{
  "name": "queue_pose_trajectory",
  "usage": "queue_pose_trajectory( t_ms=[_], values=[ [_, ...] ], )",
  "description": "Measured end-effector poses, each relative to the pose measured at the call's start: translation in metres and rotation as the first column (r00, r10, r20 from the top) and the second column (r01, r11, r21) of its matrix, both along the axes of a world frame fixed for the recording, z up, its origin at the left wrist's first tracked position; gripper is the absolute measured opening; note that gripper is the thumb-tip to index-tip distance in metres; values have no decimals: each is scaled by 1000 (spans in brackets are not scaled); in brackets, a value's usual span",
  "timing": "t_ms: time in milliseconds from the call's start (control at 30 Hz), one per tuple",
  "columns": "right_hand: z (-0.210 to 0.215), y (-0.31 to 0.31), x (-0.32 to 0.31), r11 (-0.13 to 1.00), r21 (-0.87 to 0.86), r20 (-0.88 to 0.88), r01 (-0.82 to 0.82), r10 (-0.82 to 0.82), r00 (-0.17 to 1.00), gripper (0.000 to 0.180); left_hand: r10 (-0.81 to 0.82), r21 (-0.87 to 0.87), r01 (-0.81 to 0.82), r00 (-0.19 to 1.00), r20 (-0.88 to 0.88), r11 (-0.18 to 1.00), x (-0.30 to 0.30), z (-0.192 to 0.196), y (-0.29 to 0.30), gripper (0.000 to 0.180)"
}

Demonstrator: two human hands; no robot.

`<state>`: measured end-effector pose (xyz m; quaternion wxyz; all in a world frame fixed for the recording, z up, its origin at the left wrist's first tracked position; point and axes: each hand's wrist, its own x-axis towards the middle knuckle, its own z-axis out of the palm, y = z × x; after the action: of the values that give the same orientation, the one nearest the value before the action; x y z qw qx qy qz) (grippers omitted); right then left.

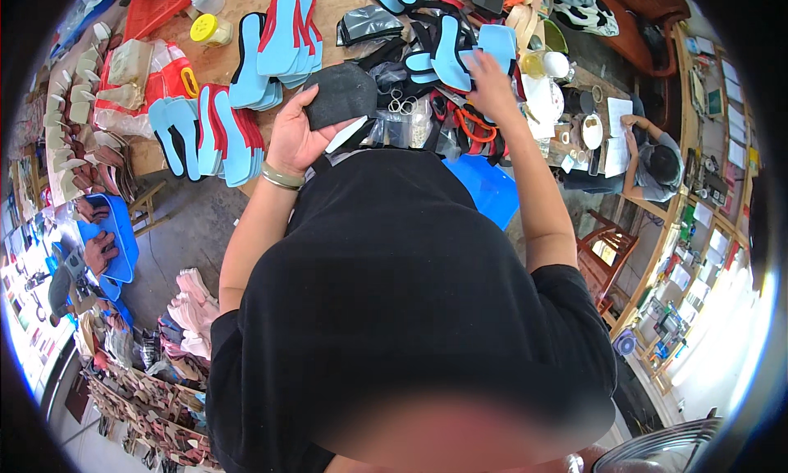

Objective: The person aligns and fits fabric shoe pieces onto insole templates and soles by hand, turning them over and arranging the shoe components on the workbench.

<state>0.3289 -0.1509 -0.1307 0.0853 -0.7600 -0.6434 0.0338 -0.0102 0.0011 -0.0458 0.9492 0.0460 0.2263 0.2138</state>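
Observation:
My left hand [297, 138] holds a flat black rounded pad [343, 97], its thumb along the pad's left edge. A narrow white pointed piece [347, 134] sticks out by the fingers of this hand. My right hand [494, 89] reaches over light blue sole-shaped pieces [450, 56] with black edging, fingers stretched toward another light blue piece [497, 40]. Whether the fingertips press on it cannot be made out. Below that hand lie orange-handled scissors [478, 127]. Pale rings [402, 104] and small clear packets [392, 131] rest between my hands.
Stacks of blue sole pieces with red and black layers [289, 38] fill the table's left. Behind them are a yellow-lidded jar [211, 31], a squeeze bottle [203, 0] and a red tray [156, 7]. A blue bin [484, 192] sits below. A person [659, 165] works at right.

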Motion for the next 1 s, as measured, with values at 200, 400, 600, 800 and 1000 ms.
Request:
queue_pose_trajectory(
  t_ms=[200,400,600,800,1000],
  values=[
    [-27,14,27,953,277,-305,-120,205,930,41,24,46,-25,1000,16,999,4,4,-7,42],
    [136,52,19,806,435,-812,401,157,562,40,0,202,24,993,-121,979,8,3,-8,47],
    [154,51,4,986,102,-985,130,82,152,40,-122,267,116,993,3,957,35,27,-6,43],
    [97,11,-81,889,-242,-838,388,10,-546,38,-108,162,67,960,259,985,34,26,-9,47],
    [102,-31,-114,955,-206,-914,215,-109,-392,52,-17,21,13,985,172,1000,17,-10,-12,46]
  ],
)
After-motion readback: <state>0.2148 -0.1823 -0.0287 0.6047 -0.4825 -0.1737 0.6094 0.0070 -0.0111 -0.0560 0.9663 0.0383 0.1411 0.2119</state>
